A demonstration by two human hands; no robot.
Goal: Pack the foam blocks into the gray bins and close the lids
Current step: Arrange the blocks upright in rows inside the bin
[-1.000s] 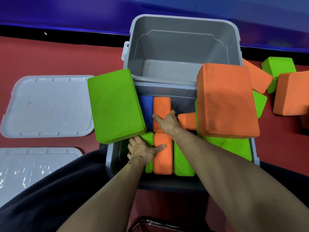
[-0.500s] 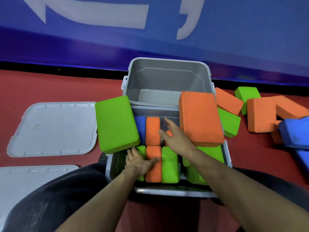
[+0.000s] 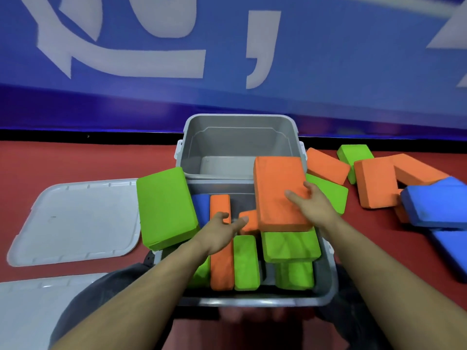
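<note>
A red floor meets a blue wall bearing large white characters.

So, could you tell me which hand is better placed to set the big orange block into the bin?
The right hand: it already rests on the orange block; the left hand hovers open, touching nothing.

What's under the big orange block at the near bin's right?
The big orange block, with the right hand on it, lies over a small orange block and a green block in the near bin. Anything beneath its middle is hidden.
</note>
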